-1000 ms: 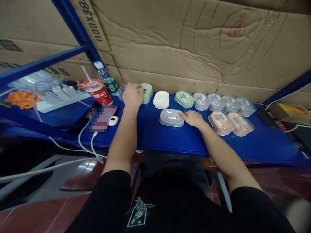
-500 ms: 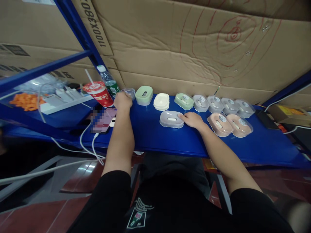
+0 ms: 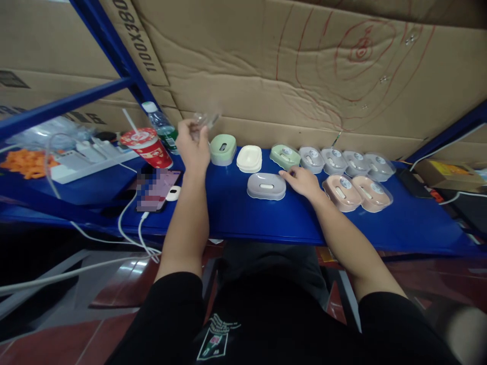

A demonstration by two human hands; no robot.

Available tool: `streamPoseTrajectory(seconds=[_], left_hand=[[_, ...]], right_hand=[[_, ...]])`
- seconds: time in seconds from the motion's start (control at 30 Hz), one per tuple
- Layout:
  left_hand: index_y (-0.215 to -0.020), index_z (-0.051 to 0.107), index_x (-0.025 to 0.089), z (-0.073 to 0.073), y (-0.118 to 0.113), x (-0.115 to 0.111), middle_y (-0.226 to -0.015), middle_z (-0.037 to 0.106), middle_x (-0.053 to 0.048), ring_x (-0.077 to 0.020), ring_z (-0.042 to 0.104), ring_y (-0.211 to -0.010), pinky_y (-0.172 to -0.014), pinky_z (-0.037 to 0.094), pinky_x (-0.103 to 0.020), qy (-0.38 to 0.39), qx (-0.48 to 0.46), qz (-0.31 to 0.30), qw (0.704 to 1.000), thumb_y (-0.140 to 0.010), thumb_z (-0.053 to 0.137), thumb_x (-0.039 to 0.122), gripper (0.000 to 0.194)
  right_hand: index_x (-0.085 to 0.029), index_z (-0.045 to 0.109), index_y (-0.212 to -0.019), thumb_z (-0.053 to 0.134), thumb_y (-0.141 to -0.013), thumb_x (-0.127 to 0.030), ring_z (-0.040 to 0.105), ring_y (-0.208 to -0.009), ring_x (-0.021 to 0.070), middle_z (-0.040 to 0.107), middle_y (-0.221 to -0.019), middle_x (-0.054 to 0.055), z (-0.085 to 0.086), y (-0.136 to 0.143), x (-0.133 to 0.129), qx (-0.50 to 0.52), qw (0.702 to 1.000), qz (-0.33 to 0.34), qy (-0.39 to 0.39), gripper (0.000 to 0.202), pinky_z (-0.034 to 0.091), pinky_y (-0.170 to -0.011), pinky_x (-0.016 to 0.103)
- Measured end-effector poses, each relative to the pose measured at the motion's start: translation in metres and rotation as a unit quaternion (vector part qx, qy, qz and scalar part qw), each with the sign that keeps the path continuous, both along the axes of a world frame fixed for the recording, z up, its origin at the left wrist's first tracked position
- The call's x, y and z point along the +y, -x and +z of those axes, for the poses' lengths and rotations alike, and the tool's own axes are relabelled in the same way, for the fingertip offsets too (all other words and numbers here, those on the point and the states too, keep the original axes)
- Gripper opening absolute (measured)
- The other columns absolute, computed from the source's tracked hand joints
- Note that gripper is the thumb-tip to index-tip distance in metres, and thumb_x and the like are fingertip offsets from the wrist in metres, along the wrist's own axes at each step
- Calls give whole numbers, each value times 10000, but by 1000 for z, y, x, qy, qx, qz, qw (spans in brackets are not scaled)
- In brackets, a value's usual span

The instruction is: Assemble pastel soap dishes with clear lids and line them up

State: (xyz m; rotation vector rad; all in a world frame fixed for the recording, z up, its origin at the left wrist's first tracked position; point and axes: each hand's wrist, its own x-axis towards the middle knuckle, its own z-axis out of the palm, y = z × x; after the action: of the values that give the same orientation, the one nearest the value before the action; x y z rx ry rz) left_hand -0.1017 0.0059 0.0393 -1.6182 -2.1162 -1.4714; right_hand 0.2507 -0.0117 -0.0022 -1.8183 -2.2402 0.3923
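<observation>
My left hand (image 3: 193,143) is raised above the blue shelf (image 3: 236,213) and grips a clear plastic cover (image 3: 205,120), blurred by motion. Right of it stand a green soap dish (image 3: 222,149) and a white soap dish (image 3: 249,158). My right hand (image 3: 302,181) rests on the shelf, fingers apart, just right of a grey soap dish (image 3: 266,186) and holding nothing. Behind it stands a covered green dish (image 3: 285,156), then a row of covered grey dishes (image 3: 344,161). Two covered pink dishes (image 3: 355,192) lie to the right.
A red paper cup with a straw (image 3: 146,146) and a water bottle (image 3: 160,124) stand left of my left hand. A phone (image 3: 154,188) with white cables lies near the shelf edge. A power strip (image 3: 81,154) and orange pieces (image 3: 23,163) sit far left. Cardboard (image 3: 304,76) backs the shelf.
My left hand moved left off the green dish, took hold of the clear cover by the bottle and lifted it. My right hand stayed beside the grey dish.
</observation>
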Motion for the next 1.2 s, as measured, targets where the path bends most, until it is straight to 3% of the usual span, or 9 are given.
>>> streamPoseTrajectory(seconds=[0.1, 0.2, 0.33, 0.43, 0.6, 0.73, 0.83, 0.93, 1.2], left_hand=[[-1466, 570, 259, -3, -23, 5, -1144, 759, -81, -248, 744, -1037, -867, 565, -333, -30, -38, -129, 991, -1065, 603, 555, 499], [-1418, 615, 239, -18, -50, 12, -844, 732, -30, -157, 659, -681, -636, 491, -254, -14, -122, -288, 950, -1061, 571, 661, 554], [-1312, 667, 188, -37, -83, 10, -673, 649, 6, -129, 541, -529, -542, 424, -235, 93, -183, -421, 884, -1075, 553, 642, 524], [-1276, 673, 172, -34, -94, -1, -647, 635, 8, -150, 597, -569, -614, 478, -258, 156, -140, -429, 879, -1118, 482, 554, 456], [-1057, 727, 162, -14, -87, -20, -643, 660, -34, -215, 663, -659, -715, 477, -336, 251, 85, -360, 894, -1132, 362, 514, 512], [-968, 706, 173, -13, -80, -19, -691, 719, -67, -239, 684, -711, -695, 439, -349, 358, 175, -354, 846, -1114, 326, 524, 538], [-946, 690, 181, -15, -81, -17, -751, 760, -81, -242, 704, -759, -711, 442, -350, 408, 204, -364, 812, -1105, 331, 496, 503], [-954, 701, 178, -13, -84, -20, -786, 775, -91, -239, 716, -770, -719, 455, -346, 425, 203, -361, 805, -1102, 329, 491, 508], [-902, 704, 176, -10, -83, -18, -840, 804, -88, -185, 671, -602, -615, 465, -312, 454, 155, -366, 797, -1061, 446, 568, 495]], right_hand=[[-227, 755, -1171, 525, -1036, -750, 753, -1002, 322, 818, -1005, 101, 0, -3, 2, 98, 992, -30, -70, 588, 530, -833, 394], [-216, 716, -1260, 474, -1024, -805, 741, -879, 293, 787, -893, 71, -2, -5, 4, 216, 971, -20, -103, 679, 529, -816, 405], [-230, 711, -938, 373, -1005, -889, 694, -768, 257, 720, -740, 51, -2, -4, 4, 289, 951, 21, -110, 743, 515, -772, 394], [-243, 633, -714, 381, -993, -904, 678, -736, 250, 669, -654, 49, 1, -4, 2, 275, 957, 23, -87, 760, 494, -727, 381], [-244, 645, -640, 381, -1070, -787, 722, -800, 296, 702, -682, 88, 3, -4, 2, 183, 983, 22, 15, 741, 502, -745, 409], [-239, 692, -660, 381, -1070, -804, 738, -853, 315, 764, -800, 118, 2, -1, 1, 82, 994, 40, 65, 765, 501, -771, 429], [-228, 756, -734, 344, -1024, -893, 744, -908, 338, 800, -893, 145, 1, 2, 0, 20, 997, 54, 56, 834, 493, -750, 428], [-221, 807, -820, 281, -1009, -922, 749, -987, 367, 815, -978, 169, 1, 3, -2, -24, 997, 50, 47, 896, 494, -750, 428], [-223, 804, -870, 336, -1092, -769, 759, -1024, 357, 825, -1013, 154, 7, 2, -5, -44, 998, 14, 31, 752, 514, -772, 406]])
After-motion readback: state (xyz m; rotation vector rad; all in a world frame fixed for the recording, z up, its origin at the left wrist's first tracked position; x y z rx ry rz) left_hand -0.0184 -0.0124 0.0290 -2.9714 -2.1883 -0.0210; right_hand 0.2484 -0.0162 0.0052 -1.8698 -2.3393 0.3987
